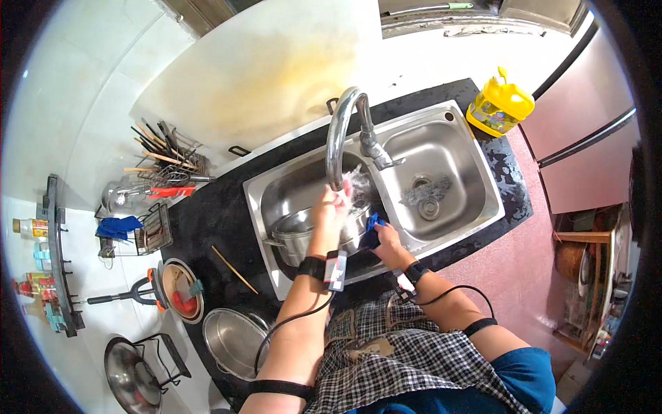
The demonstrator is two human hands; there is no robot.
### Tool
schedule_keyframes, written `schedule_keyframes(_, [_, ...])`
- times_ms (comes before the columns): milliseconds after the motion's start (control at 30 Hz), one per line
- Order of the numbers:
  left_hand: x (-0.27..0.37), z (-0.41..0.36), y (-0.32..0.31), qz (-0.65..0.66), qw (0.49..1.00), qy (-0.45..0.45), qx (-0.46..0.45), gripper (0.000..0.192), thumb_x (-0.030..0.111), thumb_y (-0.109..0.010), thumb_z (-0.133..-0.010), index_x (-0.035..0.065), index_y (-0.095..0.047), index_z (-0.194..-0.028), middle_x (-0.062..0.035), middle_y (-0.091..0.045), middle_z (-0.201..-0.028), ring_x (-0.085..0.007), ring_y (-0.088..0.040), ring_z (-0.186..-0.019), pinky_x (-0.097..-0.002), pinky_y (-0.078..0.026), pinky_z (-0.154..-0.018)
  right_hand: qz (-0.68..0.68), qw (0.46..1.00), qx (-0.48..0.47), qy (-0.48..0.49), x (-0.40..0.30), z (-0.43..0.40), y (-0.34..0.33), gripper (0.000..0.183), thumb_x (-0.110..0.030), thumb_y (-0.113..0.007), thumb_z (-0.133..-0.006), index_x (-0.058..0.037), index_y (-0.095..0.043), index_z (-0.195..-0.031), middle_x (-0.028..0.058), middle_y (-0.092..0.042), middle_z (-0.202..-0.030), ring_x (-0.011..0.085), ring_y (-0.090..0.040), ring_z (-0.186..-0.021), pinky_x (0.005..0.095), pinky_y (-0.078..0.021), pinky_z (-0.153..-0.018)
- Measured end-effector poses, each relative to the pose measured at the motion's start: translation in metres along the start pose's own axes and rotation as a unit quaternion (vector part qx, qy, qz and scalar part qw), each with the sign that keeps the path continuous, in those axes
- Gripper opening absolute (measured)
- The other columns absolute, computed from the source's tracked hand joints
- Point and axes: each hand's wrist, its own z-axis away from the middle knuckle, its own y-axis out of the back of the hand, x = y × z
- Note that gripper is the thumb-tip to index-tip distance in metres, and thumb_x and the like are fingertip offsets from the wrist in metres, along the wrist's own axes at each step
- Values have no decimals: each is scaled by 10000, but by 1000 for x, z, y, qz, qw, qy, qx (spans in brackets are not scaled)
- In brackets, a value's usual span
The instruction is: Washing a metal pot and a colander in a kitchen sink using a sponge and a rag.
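My left hand is raised under the spout of the chrome faucet, in front of splashing water. The spout end and the water partly hide its fingers, so I cannot tell whether it grips anything. In my right hand is a bunched dark blue cloth, at the front of the left basin near the divider. A stainless steel pot sits in that left basin of the double sink, partly covered by my left forearm. In the right basin, a grey scouring pad lies by the drain.
A yellow jug stands at the sink's right corner. Left on the black counter are a chopstick, a metal strainer basket and a round container. A utensil rack stands against the wall. Cables run along both my forearms.
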Motion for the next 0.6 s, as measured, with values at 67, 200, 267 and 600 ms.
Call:
schedule_keyframes(67, [30, 16, -2, -114, 993, -27, 2, 261, 217, -523, -896, -23, -532, -996, -143, -574, -1070, -225, -576, -910, -342, -492, -782, 1, 1000, 3, -15, -6, -6, 6, 301, -122, -522, -864, -112, -451, -1156, 83, -575, -941, 240, -581, -776, 473, -501, -618])
schedule_keyframes(200, [102, 60, 25, -670, 724, -162, -21, 421, 284, -673, -771, 42, -549, -1093, -118, -579, -1124, -281, -544, -1037, -355, -444, -834, -17, 999, -12, -32, -7, 0, -2, 263, -163, -529, -861, -117, -460, -1111, 77, -552, -930, 253, -567, -778, 499, -473, -605])
schedule_keyframes(267, [120, 93, 23, -835, 499, -222, -74, 743, 381, -792, -570, 65, -505, -1178, -135, -524, -1199, -347, -411, -1189, -454, -298, -991, -12, 999, -2, -41, -6, -7, 3, 261, -162, -533, -859, -119, -459, -1106, 75, -546, -933, 251, -564, -794, 504, -466, -607])
schedule_keyframes(600, [92, 104, 66, -888, 323, -325, -28, 518, 162, -604, -647, -6, -414, -1098, -168, -533, -1043, -325, -463, -995, -473, -305, -877, 495, 740, 129, 436, 2, 28, -30, 395, -195, -503, -866, -34, -445, -1222, 336, -422, -1162, 458, -445, -1041, 455, -365, -915])
